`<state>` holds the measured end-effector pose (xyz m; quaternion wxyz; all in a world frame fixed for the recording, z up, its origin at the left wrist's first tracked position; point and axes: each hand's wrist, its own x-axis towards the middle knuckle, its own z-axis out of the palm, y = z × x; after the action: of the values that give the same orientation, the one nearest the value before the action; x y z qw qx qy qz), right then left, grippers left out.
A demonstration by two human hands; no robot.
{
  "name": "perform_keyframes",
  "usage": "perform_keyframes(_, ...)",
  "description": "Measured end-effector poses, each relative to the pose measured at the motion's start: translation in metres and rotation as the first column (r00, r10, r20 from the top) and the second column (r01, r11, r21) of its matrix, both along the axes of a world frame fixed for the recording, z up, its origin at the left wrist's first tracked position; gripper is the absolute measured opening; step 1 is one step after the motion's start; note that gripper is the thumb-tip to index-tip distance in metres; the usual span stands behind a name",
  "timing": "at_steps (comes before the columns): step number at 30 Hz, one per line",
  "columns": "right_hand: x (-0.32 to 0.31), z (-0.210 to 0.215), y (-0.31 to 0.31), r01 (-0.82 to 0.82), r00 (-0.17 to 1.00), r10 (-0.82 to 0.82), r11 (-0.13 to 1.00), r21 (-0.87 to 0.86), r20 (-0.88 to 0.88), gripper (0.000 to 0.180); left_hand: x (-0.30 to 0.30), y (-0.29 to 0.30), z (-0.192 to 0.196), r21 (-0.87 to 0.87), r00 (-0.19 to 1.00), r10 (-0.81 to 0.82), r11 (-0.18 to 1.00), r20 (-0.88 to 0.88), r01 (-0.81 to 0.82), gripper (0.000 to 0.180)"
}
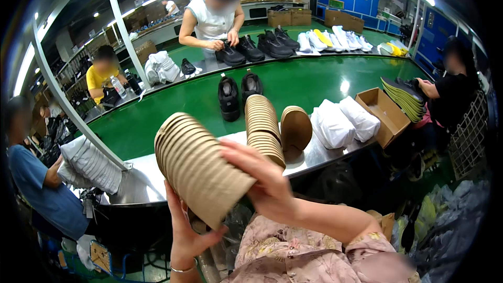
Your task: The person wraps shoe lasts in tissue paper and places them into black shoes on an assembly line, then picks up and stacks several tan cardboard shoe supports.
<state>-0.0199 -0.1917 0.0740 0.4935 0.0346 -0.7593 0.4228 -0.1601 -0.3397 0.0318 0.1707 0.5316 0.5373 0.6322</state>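
Between my two hands is a thick stack of nested, curved brown cardboard pieces (201, 165), held tilted above the near edge of the bench. My left hand (183, 230) grips it from below and the left, with the thumb at the lower end. My right hand (264, 181) lies over the right side of the stack, its fingers closed along the edge and slightly blurred. Just beyond stand another stack of the same pieces (262, 126) and a single rounded brown piece (296, 128) on the metal ledge. A pair of black shoes (229, 97) rests on the green belt behind them.
White wrapped bundles (332, 124) and an open cardboard box (382, 115) sit to the right on the ledge. Across the green belt (335, 81), a person (212, 18) handles a black shoe in a row of shoes. Other people work at both sides. A metal post (78, 110) rises at left.
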Motion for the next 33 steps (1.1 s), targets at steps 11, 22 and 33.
perform_keyframes(11,-0.140,-0.135,-0.004,0.221,0.961,-0.231,0.972,0.077,0.156,0.064,-0.149,0.045,-0.170,-0.225,0.972,0.234,0.947,0.000,-0.228,0.068)
perform_keyframes(22,0.017,-0.044,0.081,0.599,0.759,-0.638,0.608,0.521,-0.127,0.027,-0.147,0.066,-0.152,-0.237,0.949,0.308,0.919,-0.067,-0.315,0.071)
perform_keyframes(33,0.062,-0.086,0.205,0.619,0.505,-0.793,0.608,0.496,0.342,0.055,0.003,0.038,-0.109,0.129,0.759,0.508,0.855,-0.409,-0.502,0.050)
